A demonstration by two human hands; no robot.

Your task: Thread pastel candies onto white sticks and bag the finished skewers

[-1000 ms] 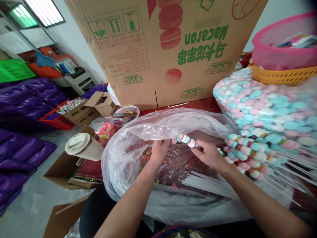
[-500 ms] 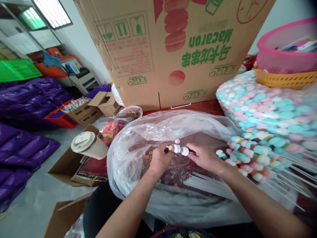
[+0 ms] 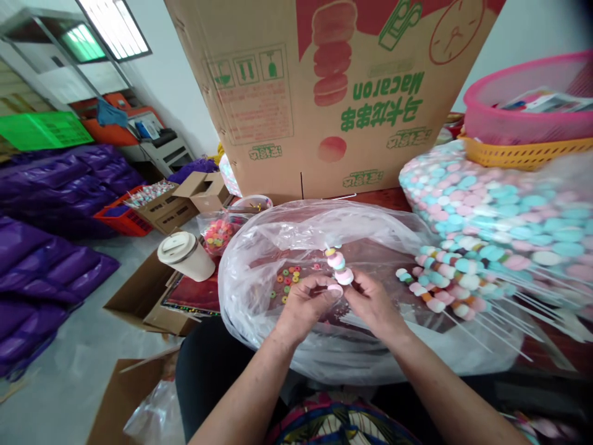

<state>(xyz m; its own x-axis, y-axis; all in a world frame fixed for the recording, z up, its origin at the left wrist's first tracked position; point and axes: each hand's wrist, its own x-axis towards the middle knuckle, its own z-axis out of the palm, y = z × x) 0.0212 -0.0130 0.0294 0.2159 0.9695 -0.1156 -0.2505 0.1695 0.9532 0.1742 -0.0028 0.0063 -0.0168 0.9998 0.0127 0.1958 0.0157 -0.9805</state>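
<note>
My right hand (image 3: 374, 307) is closed around the lower end of a marshmallow skewer (image 3: 340, 266), which stands tilted with pink, white and blue pieces and a yellow ring near its top. Close beside it, my left hand (image 3: 303, 307) pinches a loose pink marshmallow (image 3: 335, 290) between thumb and fingers. Both hands are above a clear plastic bag (image 3: 245, 309) spread open on the table. Colourful cereal-like rings (image 3: 286, 281) lie in it to the left. White sticks (image 3: 359, 321) lie partly hidden beneath my right hand.
Several filled skewers (image 3: 456, 272) are heaped at right, before a big bag of marshmallows (image 3: 509, 201) topped by an orange basket (image 3: 523, 153) and a pink basket (image 3: 504, 123). A large carton (image 3: 278, 117) stands behind. At left are a lidded cup (image 3: 188, 256) and a bag of rings (image 3: 218, 235).
The skewer has turned from lying nearly level between both hands to standing upright in my right hand. My left hand has let go of its tip and now holds a pink marshmallow.
</note>
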